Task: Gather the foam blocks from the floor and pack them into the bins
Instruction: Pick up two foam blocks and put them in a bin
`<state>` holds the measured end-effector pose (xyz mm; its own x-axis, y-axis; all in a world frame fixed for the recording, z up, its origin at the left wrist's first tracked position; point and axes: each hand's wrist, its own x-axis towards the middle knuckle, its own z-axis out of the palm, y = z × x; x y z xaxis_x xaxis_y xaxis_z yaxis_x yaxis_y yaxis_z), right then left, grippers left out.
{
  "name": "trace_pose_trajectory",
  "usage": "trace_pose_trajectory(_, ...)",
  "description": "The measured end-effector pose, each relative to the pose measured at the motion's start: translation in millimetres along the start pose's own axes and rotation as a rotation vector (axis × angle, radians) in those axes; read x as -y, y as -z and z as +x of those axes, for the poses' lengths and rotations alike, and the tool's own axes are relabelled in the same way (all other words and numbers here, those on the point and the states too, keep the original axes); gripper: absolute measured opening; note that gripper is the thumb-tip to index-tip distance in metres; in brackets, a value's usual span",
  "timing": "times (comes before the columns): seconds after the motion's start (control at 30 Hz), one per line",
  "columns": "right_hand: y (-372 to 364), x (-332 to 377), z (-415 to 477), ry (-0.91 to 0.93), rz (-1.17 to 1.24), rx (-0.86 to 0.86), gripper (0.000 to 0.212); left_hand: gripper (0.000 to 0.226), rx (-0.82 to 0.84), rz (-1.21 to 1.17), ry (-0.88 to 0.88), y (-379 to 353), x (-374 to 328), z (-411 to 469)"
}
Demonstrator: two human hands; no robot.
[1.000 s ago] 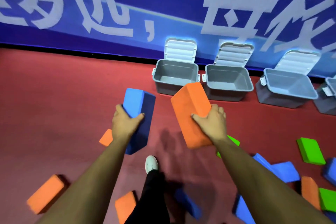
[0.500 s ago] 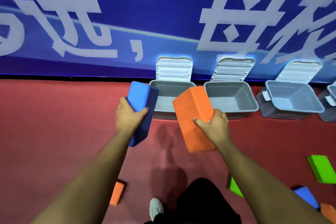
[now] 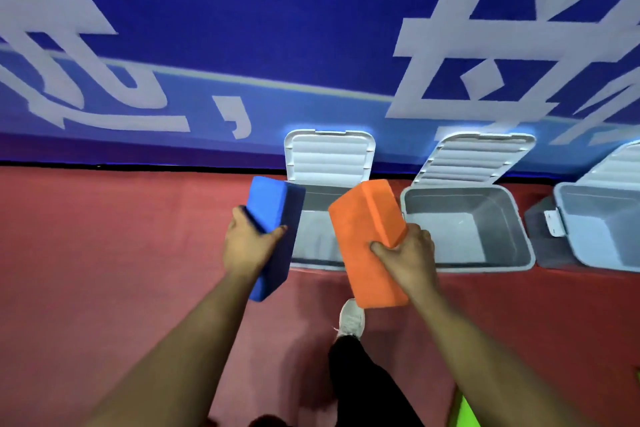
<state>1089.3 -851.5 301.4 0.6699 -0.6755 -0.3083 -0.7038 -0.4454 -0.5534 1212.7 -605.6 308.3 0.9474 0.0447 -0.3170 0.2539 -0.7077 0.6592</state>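
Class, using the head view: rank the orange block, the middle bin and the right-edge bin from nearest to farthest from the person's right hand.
1. The orange block: gripped in the right hand itself.
2. The middle bin: open, just right of that hand.
3. The right-edge bin: farther right still, at the frame's edge.

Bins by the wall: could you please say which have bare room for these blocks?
The middle bin, between its neighbours, shows a bare bottom; the right bin looks bare, though cropped. The left bin is mostly hidden behind the blue block and orange block.
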Motion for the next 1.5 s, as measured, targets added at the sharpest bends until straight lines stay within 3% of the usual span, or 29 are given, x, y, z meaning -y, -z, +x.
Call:
trace_pose_trajectory(0.3,-89,17,201,-0.047,0.002,0.126,0.064,0.066,0.065,0.044,0.124,-124,-8,160)
trace_pose_trajectory(0.47,-195,-16,268,-0.096,-0.063,0.124,0.061,0.071,0.127,0.088,0.179,-217,53,243)
trace_pose_trajectory(0.67,-352,-82,329,-0.15,-0.099,0.163,0.082,0.073,0.179,0.148,0.214,-330,161,332)
trace_pose_trajectory(0.83,-460,-126,365,-0.191,-0.082,0.186,0.074,0.075,0.191,0.227,0.232,-395,241,388)
trace_pose_trajectory(1.1,-581,-152,395,-0.217,-0.094,0.193,0.08,0.082,0.195,0.321,0.168,-471,318,442)
trace_pose_trajectory(1.37,-628,-158,381,-0.135,-0.119,0.115,0.083,0.094,0.119,0.347,0.103,-493,340,464)
trace_pose_trajectory(1.5,-631,-157,378,-0.161,-0.047,0.158,0.086,0.094,0.168,0.29,0.081,-485,347,467)
